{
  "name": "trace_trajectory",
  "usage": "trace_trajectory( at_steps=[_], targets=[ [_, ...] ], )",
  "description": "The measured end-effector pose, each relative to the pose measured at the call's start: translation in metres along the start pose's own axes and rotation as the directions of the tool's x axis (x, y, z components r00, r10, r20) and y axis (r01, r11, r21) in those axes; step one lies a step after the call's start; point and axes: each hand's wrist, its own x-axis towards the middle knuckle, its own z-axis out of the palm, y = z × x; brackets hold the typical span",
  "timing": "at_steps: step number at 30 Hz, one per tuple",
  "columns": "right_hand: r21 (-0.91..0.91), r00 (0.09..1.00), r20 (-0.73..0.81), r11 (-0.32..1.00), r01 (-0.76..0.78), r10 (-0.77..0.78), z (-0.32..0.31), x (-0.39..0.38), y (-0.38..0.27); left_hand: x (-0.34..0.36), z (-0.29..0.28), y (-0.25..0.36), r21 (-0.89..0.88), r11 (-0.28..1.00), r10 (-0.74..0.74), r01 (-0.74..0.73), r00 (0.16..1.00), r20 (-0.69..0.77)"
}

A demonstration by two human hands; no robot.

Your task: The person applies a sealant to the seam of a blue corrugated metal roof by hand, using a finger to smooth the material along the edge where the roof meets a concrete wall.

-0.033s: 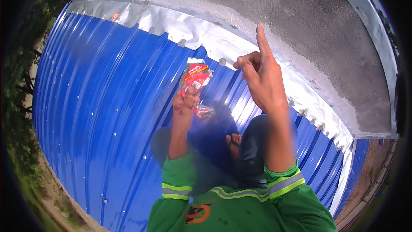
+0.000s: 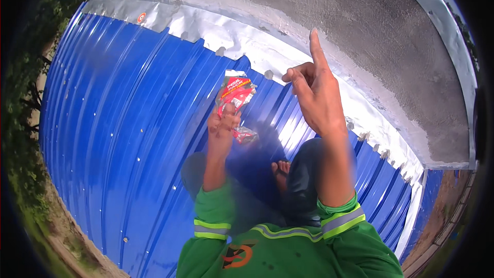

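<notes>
My left hand (image 2: 223, 119) is closed around a crumpled red and silver foil packet (image 2: 237, 92). The packet's printed upper part stands above my fingers, and its crumpled lower end shows below them on the right. My right hand (image 2: 320, 92) is raised, its index finger stretched up and away from me. The thumb sits apart, the other fingers are bent, and nothing shows in the hand. Beyond it runs a strip of silver foil flashing (image 2: 293, 62) along the roof's upper edge, with no visible contact between them.
Blue ribbed metal roofing (image 2: 128, 139) lies under me, dotted with fasteners. A grey rendered wall (image 2: 360, 31) rises beyond the flashing. My sandalled foot (image 2: 280, 170) stands between my arms. Trees (image 2: 23, 98) and ground lie past the roof's left edge.
</notes>
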Motion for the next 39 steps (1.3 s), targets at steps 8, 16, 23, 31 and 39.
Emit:
trace_trajectory(
  at_steps=[8, 16, 23, 31, 39],
  targets=[
    [0.028, 0.961, 0.275, 1.000, -0.012, 0.004, -0.010, 0.001, 0.010, -0.005, 0.007, 0.013, -0.036, 0.998, -0.063, 0.058, 0.982, -0.176],
    [0.191, 0.904, 0.413, 0.981, 0.029, -0.107, -0.006, 0.003, 0.025, -0.005, 0.019, 0.015, -0.023, 0.999, 0.035, -0.036, 0.998, -0.043],
    [0.158, 0.863, 0.485, 0.985, 0.072, -0.140, 0.002, -0.002, 0.019, -0.008, 0.018, 0.023, -0.009, 0.999, 0.046, -0.047, 0.992, -0.121],
    [0.192, 0.847, 0.514, 0.980, 0.045, -0.140, 0.014, -0.003, 0.017, -0.009, 0.015, 0.020, 0.001, 0.994, 0.109, -0.110, 0.979, -0.171],
    [0.234, 0.841, 0.539, 0.967, -0.100, -0.043, 0.015, -0.002, 0.013, -0.006, 0.016, 0.020, -0.036, 0.991, 0.124, -0.131, 0.980, -0.153]
  ],
)
